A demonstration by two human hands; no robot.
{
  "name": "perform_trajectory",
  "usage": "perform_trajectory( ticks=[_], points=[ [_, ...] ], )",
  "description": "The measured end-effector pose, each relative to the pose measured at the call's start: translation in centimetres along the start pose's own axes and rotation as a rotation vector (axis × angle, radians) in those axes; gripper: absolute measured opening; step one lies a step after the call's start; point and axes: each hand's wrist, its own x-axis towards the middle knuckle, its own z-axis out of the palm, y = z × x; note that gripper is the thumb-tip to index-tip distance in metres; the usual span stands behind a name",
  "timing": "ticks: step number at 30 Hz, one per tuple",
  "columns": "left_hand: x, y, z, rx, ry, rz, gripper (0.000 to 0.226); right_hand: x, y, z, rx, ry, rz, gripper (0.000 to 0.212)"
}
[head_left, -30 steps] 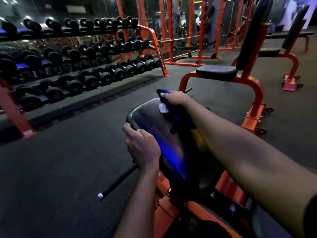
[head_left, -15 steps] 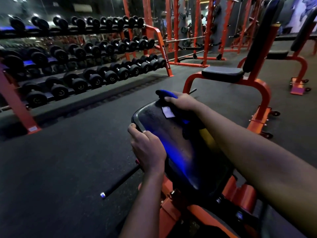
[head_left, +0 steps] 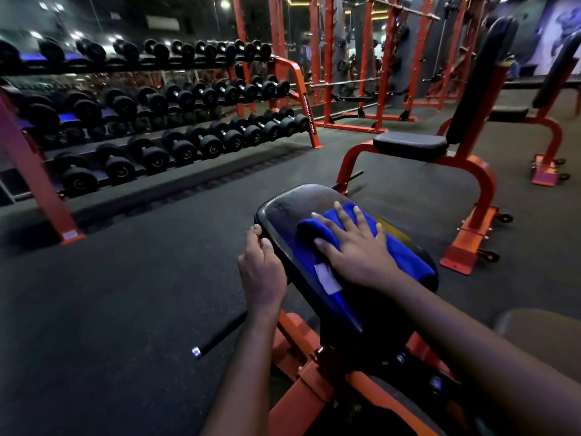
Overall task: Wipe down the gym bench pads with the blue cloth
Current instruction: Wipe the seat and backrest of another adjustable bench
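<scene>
Pad [head_left: 284,207]: right hand [head_left: 355,248] presses cloth [head_left: 407,251]; left hand [head_left: 262,272] seemingly grips edge.

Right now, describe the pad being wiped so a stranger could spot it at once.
Find the long dumbbell rack on the left; across the floor from it stand orange-framed benches. The black pad is the nearest one. Unlike the bare seat pad behind it, it carries the blue cloth under a flat right hand, and the left hand grips its edge.

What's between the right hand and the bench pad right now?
The blue cloth: the head view shows it lying on the bench pad, with the right hand pressed flat on top of it.
</scene>
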Motion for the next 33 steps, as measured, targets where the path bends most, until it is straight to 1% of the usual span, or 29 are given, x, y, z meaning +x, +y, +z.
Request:
perform_trajectory(
  ticks=[3,8,11,15,18,22,25,30,32,33],
  points=[
    [0.7,-0.7,-0.5,-0.022,-0.043,0.021,0.031,4.2,-3.1,0.2,-0.028,-0.02,0.001,0.055],
    [1.1,-1.2,-1.1,-0.056,-0.135,-0.025,0.037,9.5,-6.1,0.2,0.019,-0.049,0.003,0.056],
    [1.1,-1.4,-1.6,-0.072,-0.186,-0.043,0.039,7.8,-5.9,0.1,0.026,-0.036,-0.032,0.055],
    [1.1,-1.8,-2.2,-0.083,-0.217,0.007,0.038,2.1,-3.8,1.0,0.012,0.035,-0.137,0.053],
    [1.3,-2.3,-1.9,-0.08,-0.213,0.01,0.039,3.4,-3.4,0.7,0.011,0.021,-0.124,0.051],
    [1.8,-2.3,-1.9,-0.054,-0.26,0.005,0.042,9.2,-4.1,-0.5,0.052,-0.013,-0.007,0.053],
    [1.9,-1.7,-2.5,0.021,-0.315,-0.015,0.044,10.4,-3.9,-0.7,0.101,-0.019,0.087,0.056],
    [1.6,-0.9,-3.5,0.108,-0.394,-0.021,0.047,7.1,-1.5,-0.7,0.152,0.07,0.349,0.052],
    [1.8,-0.6,-3.9,0.126,-0.399,-0.025,0.048,4.7,-0.8,-0.3,0.159,0.136,0.381,0.048],
    [1.9,-0.5,-4.1,0.133,-0.394,-0.018,0.047,3.3,-0.7,0.0,0.14,0.182,0.362,0.044]
  ],
)
